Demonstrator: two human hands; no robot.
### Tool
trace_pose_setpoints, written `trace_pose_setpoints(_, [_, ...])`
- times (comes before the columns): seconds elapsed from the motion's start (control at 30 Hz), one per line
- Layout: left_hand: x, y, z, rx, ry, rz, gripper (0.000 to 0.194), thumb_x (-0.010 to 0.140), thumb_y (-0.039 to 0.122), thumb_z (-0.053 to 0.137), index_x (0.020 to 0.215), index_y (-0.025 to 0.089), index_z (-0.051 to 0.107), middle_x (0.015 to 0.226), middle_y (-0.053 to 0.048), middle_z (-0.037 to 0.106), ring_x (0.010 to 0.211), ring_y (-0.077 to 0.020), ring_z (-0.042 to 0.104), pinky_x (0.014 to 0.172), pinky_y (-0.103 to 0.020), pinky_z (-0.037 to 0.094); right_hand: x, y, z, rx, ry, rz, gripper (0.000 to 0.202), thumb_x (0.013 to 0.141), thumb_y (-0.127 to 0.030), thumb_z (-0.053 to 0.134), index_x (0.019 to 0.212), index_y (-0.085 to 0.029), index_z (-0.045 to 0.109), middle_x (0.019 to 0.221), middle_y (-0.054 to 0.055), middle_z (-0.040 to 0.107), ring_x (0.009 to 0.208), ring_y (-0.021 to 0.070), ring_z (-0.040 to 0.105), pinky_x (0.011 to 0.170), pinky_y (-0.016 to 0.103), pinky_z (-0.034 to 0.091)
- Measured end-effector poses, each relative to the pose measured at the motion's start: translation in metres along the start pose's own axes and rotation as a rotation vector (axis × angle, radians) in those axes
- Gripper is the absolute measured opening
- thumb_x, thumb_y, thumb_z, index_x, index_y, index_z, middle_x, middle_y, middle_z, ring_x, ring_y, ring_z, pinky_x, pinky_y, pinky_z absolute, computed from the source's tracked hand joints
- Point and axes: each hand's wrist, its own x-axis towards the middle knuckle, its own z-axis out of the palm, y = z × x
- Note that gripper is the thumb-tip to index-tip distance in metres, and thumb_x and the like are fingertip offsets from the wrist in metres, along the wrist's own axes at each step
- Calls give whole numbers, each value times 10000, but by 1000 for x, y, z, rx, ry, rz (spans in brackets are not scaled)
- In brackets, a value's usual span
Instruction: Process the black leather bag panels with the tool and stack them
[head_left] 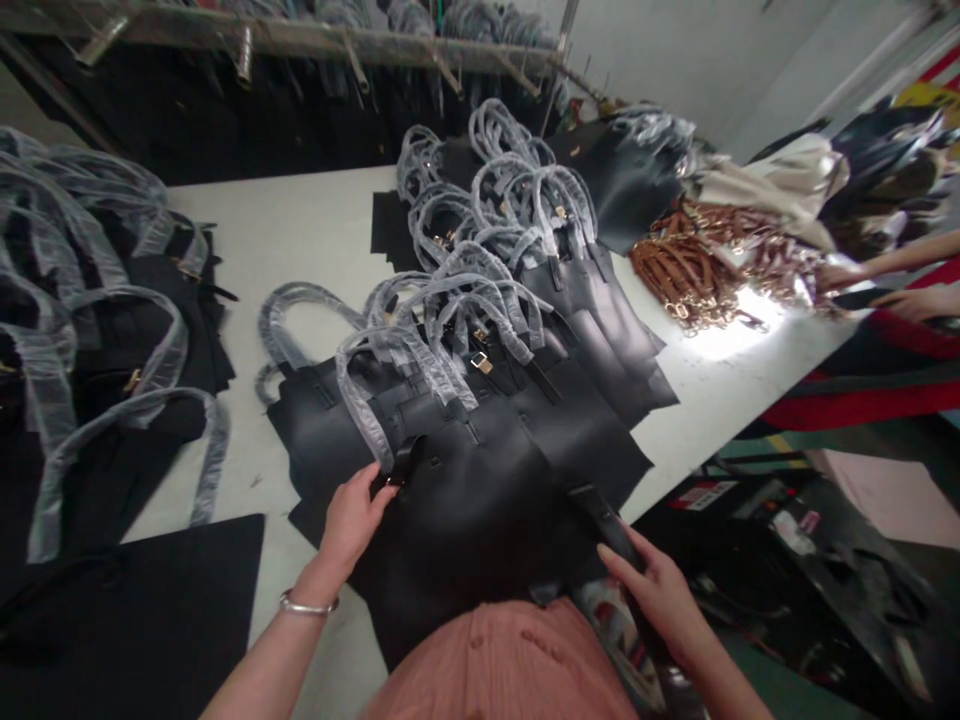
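A black leather bag panel [480, 520] lies on top of a pile at the near edge of the table. My left hand [356, 515] pinches a short looped black strap end [409, 458] at the panel's left side, close to a plastic-wrapped handle [360, 400]. Off the panel's right side, my right hand [652, 585] is closed around a long black strap [600, 512]. The strap's flat end points up and left over the leather, while its lower part hangs past the table edge. A gold buckle [481, 362] shows among the wrapped handles behind.
More black bags with wrapped handles [157, 330] lie at the left. Brown straps with gold clasps [690, 265] are heaped at the far right, near another person's hands [919, 300]. A metal rack [300, 40] stands behind the table [285, 230]. Dark machinery [825, 570] sits below right.
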Motion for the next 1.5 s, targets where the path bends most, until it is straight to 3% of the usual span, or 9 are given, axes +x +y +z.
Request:
trace_pose_setpoints(0.23, [-5, 5, -1, 10, 34, -56, 406, 843, 367, 501, 1171, 141, 579, 1120, -126, 669, 988, -279, 639, 832, -330, 463, -8, 6, -28, -27, 208, -23, 784, 753, -533, 621, 1405, -141, 435, 573, -17, 698, 509, 222, 651, 466, 302, 515])
trace_pose_setpoints(0.53, [2, 6, -25, -366, -117, -122, 370, 733, 440, 618, 967, 155, 656, 860, -44, 715, 831, -244, 647, 777, -323, 480, -17, 5, -22, -153, -58, -160, 700, 741, -447, 656, 1344, -118, 521, 1138, 78, 726, 1055, 289, 661, 911, 374, 545])
trace_pose_setpoints(0.73, [-25, 40, -109, -1116, -43, -317, 644, 669, 422, 700, 1248, 185, 544, 1000, -55, 720, 841, -268, 684, 721, -374, 559, -14, -11, -10, -196, -61, -252, 693, 757, -394, 655, 1378, -143, 479, 1293, 87, 635, 1176, 285, 594, 1031, 394, 466])
trace_pose_setpoints(0.83, [-44, 52, -169, -1141, 177, -341, 695, 672, 411, 665, 1332, 273, 495, 1028, 2, 718, 907, -308, 672, 640, -387, 576, -13, -20, -2, -167, -66, -323, 697, 753, -388, 664, 1378, -143, 476, 1338, 93, 596, 1202, 288, 573, 1065, 399, 433])
trace_pose_setpoints(0.97, [-45, 75, -214, -1082, 109, -338, 760, 682, 419, 636, 1395, 266, 422, 1029, 10, 714, 924, -317, 661, 643, -407, 566, -5, -31, 10, -83, -47, -325, 722, 737, -409, 680, 1380, -152, 473, 1318, 94, 612, 1193, 293, 580, 1056, 408, 446])
trace_pose_setpoints(1.07, [-22, 106, -189, -1179, -147, -238, 754, 670, 395, 673, 1368, 207, 458, 1022, -31, 704, 859, -276, 679, 731, -399, 554, 5, -39, 17, -27, -19, -317, 752, 731, -445, 684, 1389, -161, 456, 1289, 85, 638, 1195, 284, 580, 1043, 393, 465])
trace_pose_setpoints(1.2, [13, 137, -95, -1290, -205, -113, 601, 769, 401, 627, 1285, 116, 512, 1020, -120, 678, 849, -226, 667, 770, -356, 538, 15, -54, 22, -44, -8, -327, 768, 723, -471, 689, 1388, -167, 458, 1250, 82, 667, 1129, 283, 629, 1003, 378, 503])
trace_pose_setpoints(1.33, [8, 119, -16, -784, -73, 8, 450, 815, 243, 578, 1252, 148, 529, 1045, -111, 646, 898, -199, 625, 871, -392, 501, 18, -71, 28, -147, -61, -346, 722, 700, -449, 702, 1351, -193, 525, 974, 49, 775, 891, 283, 720, 759, 340, 609])
trace_pose_setpoints(1.5, [-39, 75, 18, -191, 107, 274, 287, 854, 136, 509, 1117, 193, 610, 1232, -98, 571, 1158, -260, 498, 1013, -482, 407, 15, -86, 51, -285, -240, -376, 628, 717, -425, 663, 1304, -217, 584, 728, 9, 760, 660, 235, 717, 592, 297, 580])
